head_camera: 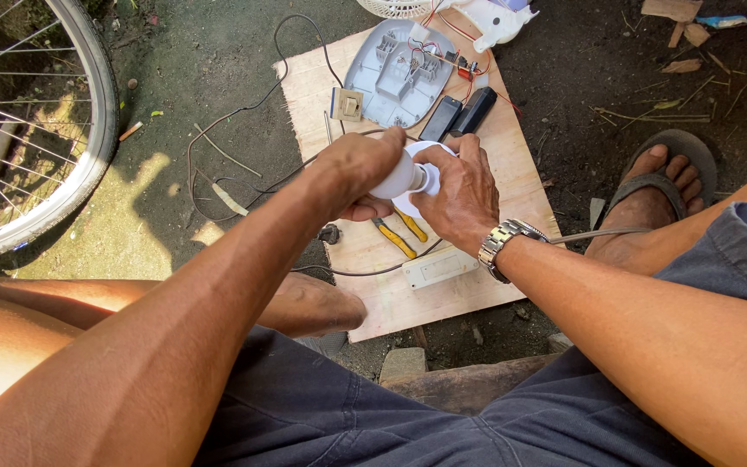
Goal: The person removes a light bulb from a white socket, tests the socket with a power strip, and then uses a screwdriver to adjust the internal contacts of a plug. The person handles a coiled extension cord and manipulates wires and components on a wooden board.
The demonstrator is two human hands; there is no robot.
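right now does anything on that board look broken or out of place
Yes: the grey plastic casing at the board's far end lies opened, with red wires and small parts exposed. Both hands, left hand and right hand, grip a white plastic part.

We're seeing a plywood board (pixel 512 186) lying on the dirt | yellow-handled pliers (pixel 398 235) resting on it | grey plastic housing (pixel 391 73) sitting near its far edge | bicycle wheel (pixel 88 130) standing well apart | sandal (pixel 676 169) lying beside the board.
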